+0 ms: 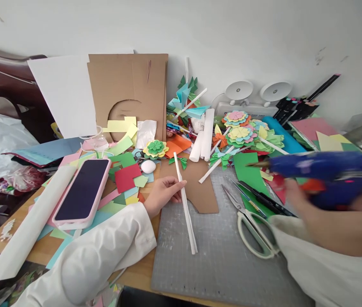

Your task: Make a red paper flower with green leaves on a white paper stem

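Observation:
My left hand (167,194) pinches a thin rolled white paper stick (187,217) near its upper part. The stick slants over the grey cutting mat (181,273), its lower end toward me. On the right, my right hand (331,221), blurred by motion, grips a blue glue gun (321,166) whose nozzle points left. Below that nozzle lie scissors (256,228) with pale handles, a black pen-like tool (260,198) and a green paper sheet (247,170). A cut cardboard piece (203,192) rests on the mat behind the stick.
Layered paper flowers (240,128) on white stems lie at the back right. Cardboard sheets (129,81) lean against the wall. At left are a phone (83,192) in a pink case, a long white paper roll (33,221) and coloured paper scraps (128,177).

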`<state>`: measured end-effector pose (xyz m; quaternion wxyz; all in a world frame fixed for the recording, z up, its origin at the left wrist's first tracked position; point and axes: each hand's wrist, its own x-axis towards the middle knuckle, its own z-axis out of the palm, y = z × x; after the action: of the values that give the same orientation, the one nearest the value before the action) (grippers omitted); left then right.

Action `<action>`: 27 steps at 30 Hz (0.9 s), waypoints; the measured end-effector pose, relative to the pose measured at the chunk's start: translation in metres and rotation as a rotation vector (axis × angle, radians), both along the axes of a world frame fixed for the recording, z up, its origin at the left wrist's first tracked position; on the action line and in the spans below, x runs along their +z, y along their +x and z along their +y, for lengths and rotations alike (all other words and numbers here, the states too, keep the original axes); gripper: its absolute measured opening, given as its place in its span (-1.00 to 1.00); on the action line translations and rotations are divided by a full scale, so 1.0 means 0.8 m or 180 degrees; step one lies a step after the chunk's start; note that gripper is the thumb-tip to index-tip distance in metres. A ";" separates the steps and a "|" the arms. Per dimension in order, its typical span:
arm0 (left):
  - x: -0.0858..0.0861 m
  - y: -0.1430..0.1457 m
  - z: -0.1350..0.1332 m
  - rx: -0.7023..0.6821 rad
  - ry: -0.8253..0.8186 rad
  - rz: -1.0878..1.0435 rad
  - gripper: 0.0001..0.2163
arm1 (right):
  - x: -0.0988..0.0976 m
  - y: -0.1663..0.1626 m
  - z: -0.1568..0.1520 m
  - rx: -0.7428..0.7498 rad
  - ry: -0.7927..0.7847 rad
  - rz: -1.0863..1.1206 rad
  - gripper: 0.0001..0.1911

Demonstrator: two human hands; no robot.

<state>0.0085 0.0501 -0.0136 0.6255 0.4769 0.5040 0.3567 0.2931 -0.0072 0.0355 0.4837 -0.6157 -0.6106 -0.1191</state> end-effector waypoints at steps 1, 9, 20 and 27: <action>0.001 0.000 0.000 -0.0016 -0.0012 -0.0002 -0.66 | -0.011 -0.009 0.012 -0.0077 0.0083 -0.0049 -0.30; 0.007 0.000 0.002 -0.0085 -0.0131 0.0107 -0.64 | -0.069 -0.054 0.007 0.0123 -0.0698 -0.0409 -0.61; 0.007 0.000 0.000 -0.0152 -0.0197 0.0128 -0.65 | -0.081 -0.058 0.009 0.0303 -0.0604 -0.0954 -0.68; 0.009 -0.002 0.000 -0.0217 -0.0187 0.0134 -0.65 | -0.083 -0.058 0.008 0.0328 -0.0644 -0.1073 -0.68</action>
<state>0.0072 0.0503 -0.0064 0.6404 0.4826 0.5107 0.3101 0.2467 -0.0008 -0.0309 0.3158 -0.6005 -0.7224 -0.1337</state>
